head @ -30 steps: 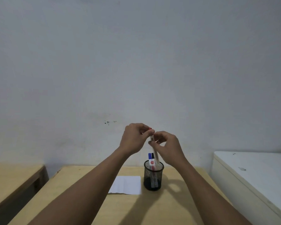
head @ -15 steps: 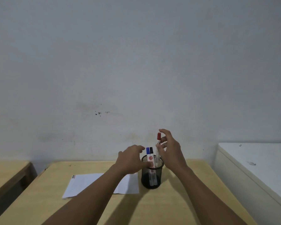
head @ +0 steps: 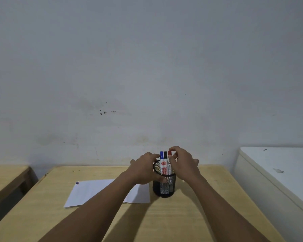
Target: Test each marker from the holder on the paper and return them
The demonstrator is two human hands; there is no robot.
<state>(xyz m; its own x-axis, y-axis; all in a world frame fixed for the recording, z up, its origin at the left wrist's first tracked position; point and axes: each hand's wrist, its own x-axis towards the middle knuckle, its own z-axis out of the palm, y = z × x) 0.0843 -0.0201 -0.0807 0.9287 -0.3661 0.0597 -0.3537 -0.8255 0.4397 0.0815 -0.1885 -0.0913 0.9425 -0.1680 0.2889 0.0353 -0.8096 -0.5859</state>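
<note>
A black mesh holder (head: 164,187) stands on the wooden table (head: 182,215), just right of a white sheet of paper (head: 94,191). Three capped markers stand upright in it: a blue-capped marker (head: 161,160), a black-capped marker (head: 165,160) and a red-capped marker (head: 169,161). My left hand (head: 143,169) wraps around the holder's left side and holds it. My right hand (head: 184,163) pinches the red-capped marker near its top, with the marker's lower part down inside the holder.
The paper carries small coloured stripes (head: 77,183) at its far left corner. A second wooden table (head: 5,179) stands to the left across a gap. A white cabinet top (head: 278,170) lies to the right. A grey wall (head: 147,75) rises right behind the table.
Both hands came down from in front of the wall, where they held the red marker together. The right hand lowered the marker into the holder and the left hand took hold of the holder.
</note>
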